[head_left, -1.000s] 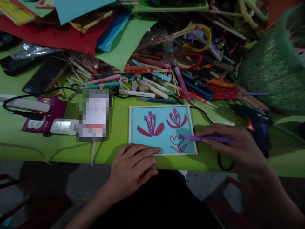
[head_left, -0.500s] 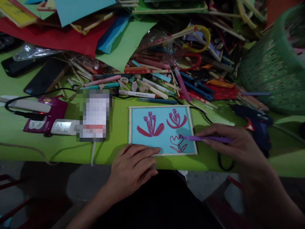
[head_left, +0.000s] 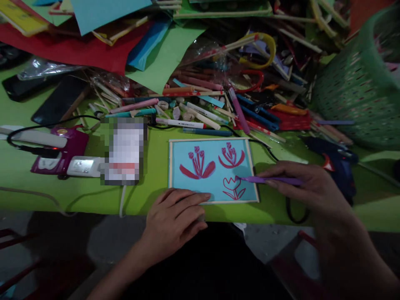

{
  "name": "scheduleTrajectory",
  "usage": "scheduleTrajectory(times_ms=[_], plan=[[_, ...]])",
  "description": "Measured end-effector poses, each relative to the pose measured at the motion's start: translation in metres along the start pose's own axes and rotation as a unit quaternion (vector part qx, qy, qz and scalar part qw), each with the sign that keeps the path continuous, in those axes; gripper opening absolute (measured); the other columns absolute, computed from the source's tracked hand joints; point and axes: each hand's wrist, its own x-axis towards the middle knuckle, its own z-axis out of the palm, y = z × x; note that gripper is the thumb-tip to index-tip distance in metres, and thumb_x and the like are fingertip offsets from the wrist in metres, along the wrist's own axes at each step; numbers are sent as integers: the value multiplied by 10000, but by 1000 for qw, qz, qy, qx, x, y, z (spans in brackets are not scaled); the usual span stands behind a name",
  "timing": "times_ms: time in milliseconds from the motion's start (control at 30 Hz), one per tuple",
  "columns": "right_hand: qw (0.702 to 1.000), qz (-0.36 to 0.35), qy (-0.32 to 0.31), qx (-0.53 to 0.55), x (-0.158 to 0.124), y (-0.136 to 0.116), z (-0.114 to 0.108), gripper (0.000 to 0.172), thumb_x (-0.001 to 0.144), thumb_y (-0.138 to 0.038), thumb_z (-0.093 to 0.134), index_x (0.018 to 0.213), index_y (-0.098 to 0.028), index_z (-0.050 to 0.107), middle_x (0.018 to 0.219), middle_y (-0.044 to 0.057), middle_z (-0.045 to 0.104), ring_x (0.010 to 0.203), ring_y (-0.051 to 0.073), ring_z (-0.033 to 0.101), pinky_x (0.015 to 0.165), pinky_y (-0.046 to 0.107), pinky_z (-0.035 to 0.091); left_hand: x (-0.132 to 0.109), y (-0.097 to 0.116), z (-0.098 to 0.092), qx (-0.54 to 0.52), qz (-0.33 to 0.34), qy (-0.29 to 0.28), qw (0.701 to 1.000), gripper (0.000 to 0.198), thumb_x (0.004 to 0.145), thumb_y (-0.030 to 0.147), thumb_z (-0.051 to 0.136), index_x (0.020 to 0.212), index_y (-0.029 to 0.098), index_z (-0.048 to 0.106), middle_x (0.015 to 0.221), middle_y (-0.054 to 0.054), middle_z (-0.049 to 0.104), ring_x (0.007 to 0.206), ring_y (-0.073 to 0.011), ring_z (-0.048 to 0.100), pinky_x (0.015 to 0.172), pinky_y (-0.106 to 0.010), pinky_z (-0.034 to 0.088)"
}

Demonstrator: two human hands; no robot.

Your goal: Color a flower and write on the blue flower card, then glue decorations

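A light blue card [head_left: 215,183] framed with thin wooden sticks lies at the table's front edge. Two filled red-purple flowers are drawn on it, with an outlined tulip [head_left: 231,184] at the lower right. My right hand [head_left: 300,181] grips a purple marker pen [head_left: 275,180], its tip at the tulip's upper right petal. Whether the tip touches the paper I cannot tell. My left hand [head_left: 178,214] rests with fingers stretched over the card's lower left edge, the thumb below that edge.
Pens, sticks and scissors [head_left: 256,112] are heaped behind the card. A dark blue glue gun [head_left: 336,162] and green basket [head_left: 353,91] stand at the right. Leftward lie a blurred-out phone [head_left: 125,150], a purple power strip [head_left: 59,152] and cables. Coloured paper [head_left: 109,16] covers the back.
The marker tip has shifted very slightly at the tulip's right petal. My left hand and the card have stayed in place.
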Motion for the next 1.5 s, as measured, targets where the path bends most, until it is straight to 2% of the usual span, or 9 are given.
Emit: scheduleTrajectory(times_ms=[300,500,667,900,1067,1167,1300,1500], plan=[[1000,2,-6,-2,1,-3,1,134,853,-383,758,958,-305,785,877,-10,767,756,176,681,652,267,472,1,0,0,-2,2,0,1000,190,995,367,564,927,234,682,1181,13,776,1017,-177,664,898,-337,457],[1000,-18,-2,-7,2,1,1,171,862,-361,756,1029,-328,772,963,-29,783,833,153,705,728,231,489,2,0,-2,-8,1,-2,1000,154,983,352,591,930,231,670,1203,35,767,1023,-171,657,904,-336,451],[999,-30,-4,-17,2,3,0,142,853,-365,762,989,-325,774,917,-38,780,792,140,706,705,219,490,2,1,-2,-6,-2,-4,1000,167,991,363,578,925,235,662,1204,50,766,1012,-173,658,896,-341,445],[999,-30,-7,-23,3,-7,3,133,859,-390,746,960,-318,794,865,-26,770,735,145,695,635,225,483,1,1,-1,0,-7,-7,1000,163,984,361,584,924,244,680,1178,30,776,1011,-181,665,886,-346,450],[999,-38,3,-29,4,-7,4,136,872,-380,735,988,-334,790,917,-24,781,790,153,710,674,231,496,2,1,-1,5,-6,-2,1000,181,985,369,576,917,249,693,1162,24,781,1000,-175,662,877,-342,457],[998,-57,-11,-38,4,-6,4,150,874,-370,731,1004,-330,794,912,-15,777,769,153,708,657,236,498,2,1,-1,0,-8,-6,1000,172,982,361,581,915,243,686,1171,25,778,1008,-176,656,877,-340,456],[997,-53,10,-51,4,-6,3,152,866,-381,736,977,-297,796,894,5,780,766,169,712,662,248,508,1,1,-1,4,-8,-7,1000,166,974,367,592,919,246,692,1167,18,779,1014,-179,657,887,-338,459],[996,-68,3,-52,5,-11,5,158,860,-344,747,999,-290,796,901,8,781,767,165,716,671,243,503,1,1,0,-6,-10,-1,1000,155,979,361,589,939,239,675,1182,23,775,1009,-182,659,885,-342,460]])
